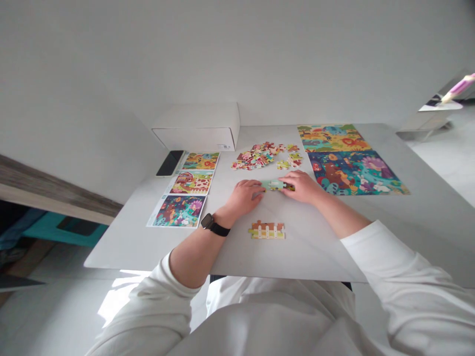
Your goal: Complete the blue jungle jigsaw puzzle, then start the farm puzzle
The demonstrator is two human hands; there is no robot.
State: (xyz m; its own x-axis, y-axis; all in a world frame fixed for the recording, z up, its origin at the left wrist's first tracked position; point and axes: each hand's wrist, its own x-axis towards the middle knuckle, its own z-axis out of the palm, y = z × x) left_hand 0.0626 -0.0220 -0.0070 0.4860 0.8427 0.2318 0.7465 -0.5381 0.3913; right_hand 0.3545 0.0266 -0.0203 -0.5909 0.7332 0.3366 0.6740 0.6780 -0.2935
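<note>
A short strip of joined jigsaw pieces, pale green with a darker right end, lies between my hands on the table. My left hand, with a black watch at the wrist, has its fingers curled at the strip's left end; the fingertips partly cover it. Thumb and fingers of my right hand close on the right end. Nearer to me rests a joined puzzle section with a white fence on brown and green. Beyond my hands is a heap of loose jigsaw pieces, with several more at its right.
Two finished puzzles, a yellow one and a dark blue one, lie at the right. Three reference pictures line the left side beside a phone. A white box stands against the wall at the back.
</note>
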